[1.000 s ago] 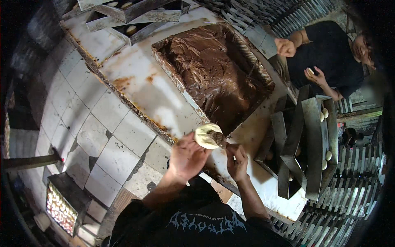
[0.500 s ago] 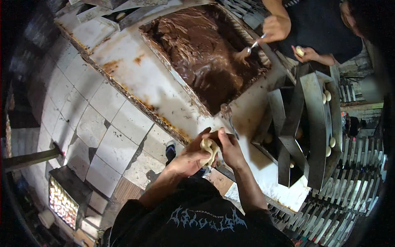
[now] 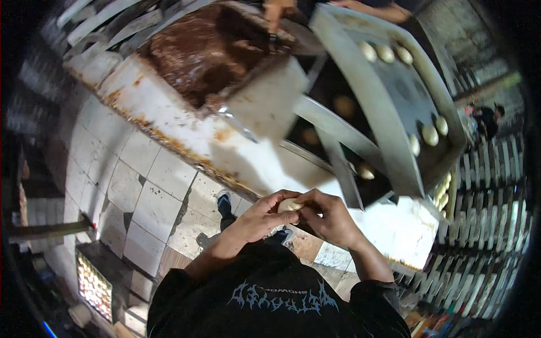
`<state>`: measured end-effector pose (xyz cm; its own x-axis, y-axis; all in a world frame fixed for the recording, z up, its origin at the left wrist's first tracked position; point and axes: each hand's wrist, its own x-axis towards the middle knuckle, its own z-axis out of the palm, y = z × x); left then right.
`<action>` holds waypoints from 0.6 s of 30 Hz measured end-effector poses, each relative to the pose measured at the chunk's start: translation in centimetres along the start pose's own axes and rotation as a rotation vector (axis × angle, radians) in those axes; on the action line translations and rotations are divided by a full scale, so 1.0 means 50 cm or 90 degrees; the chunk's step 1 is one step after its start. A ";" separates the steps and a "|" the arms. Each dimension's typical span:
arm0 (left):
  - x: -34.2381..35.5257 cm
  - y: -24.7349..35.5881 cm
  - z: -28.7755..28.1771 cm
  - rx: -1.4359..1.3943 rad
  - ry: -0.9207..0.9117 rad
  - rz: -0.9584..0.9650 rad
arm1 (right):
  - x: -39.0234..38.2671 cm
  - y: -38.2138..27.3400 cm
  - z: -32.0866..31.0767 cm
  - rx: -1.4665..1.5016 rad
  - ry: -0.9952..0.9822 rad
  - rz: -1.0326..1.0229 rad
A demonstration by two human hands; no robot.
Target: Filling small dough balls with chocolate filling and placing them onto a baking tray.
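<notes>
In front of my chest, a pale piece of dough (image 3: 289, 206) is held between my two hands. My left hand (image 3: 262, 217) cups it from the side, thumb resting along it. The fingers of my right hand (image 3: 326, 217) are pinched on its right edge. The dough looks rounded and smooth on top; its underside is hidden by my fingers. Beyond them, a metal spoon (image 3: 239, 125) lies on the white, stained tabletop (image 3: 225, 149), beside a large tub of brown, chocolate-like paste (image 3: 205, 50).
Metal trays (image 3: 389, 121) are stacked crosswise at the right, with several dough balls (image 3: 430, 135) on the top one. A co-worker's hand (image 3: 277, 10) reaches in over the paste. More trays (image 3: 487, 197) fill the racks at far right. A lit box (image 3: 94, 281) stands on the tiled floor.
The folded, gaping dough is now more closed and rounded in my hands. My view has swung toward the trays, which appear nearer, while the paste tub sits farther up and left.
</notes>
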<state>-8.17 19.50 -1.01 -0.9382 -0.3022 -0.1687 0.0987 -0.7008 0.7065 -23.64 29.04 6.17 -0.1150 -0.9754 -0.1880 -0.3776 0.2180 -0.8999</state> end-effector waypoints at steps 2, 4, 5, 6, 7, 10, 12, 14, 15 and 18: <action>0.040 -0.063 0.079 0.156 -0.023 0.013 | -0.104 0.067 -0.039 0.287 0.097 0.068; 0.067 -0.157 0.155 0.142 -0.028 0.034 | -0.204 0.133 -0.040 0.092 0.238 -0.092; 0.088 -0.198 0.199 0.038 0.019 0.040 | -0.256 0.132 -0.042 0.035 0.308 -0.087; 0.115 -0.231 0.242 -0.063 0.067 0.045 | -0.294 0.180 -0.030 -0.191 0.411 -0.152; 0.144 -0.266 0.291 -0.112 0.087 0.047 | -0.338 0.215 -0.028 -0.290 0.458 -0.111; 0.217 -0.377 0.388 0.010 0.095 0.021 | -0.446 0.293 -0.044 -0.428 0.546 -0.022; 0.281 -0.439 0.419 0.076 0.087 0.008 | -0.504 0.343 -0.062 -0.446 0.538 0.057; 0.364 -0.532 0.412 0.421 0.021 0.235 | -0.536 0.433 -0.108 -0.406 0.672 0.082; 0.390 -0.541 0.419 0.580 -0.059 0.293 | -0.553 0.474 -0.142 -0.364 0.718 0.145; 0.393 -0.539 0.449 1.028 -0.208 0.356 | -0.535 0.546 -0.261 -0.146 0.891 0.165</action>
<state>-36.72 46.97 -7.96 -0.9520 0.0116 0.3057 0.1954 0.7918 0.5787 -42.86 61.54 -8.25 -0.9413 -0.1059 0.3206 -0.3280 0.5117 -0.7941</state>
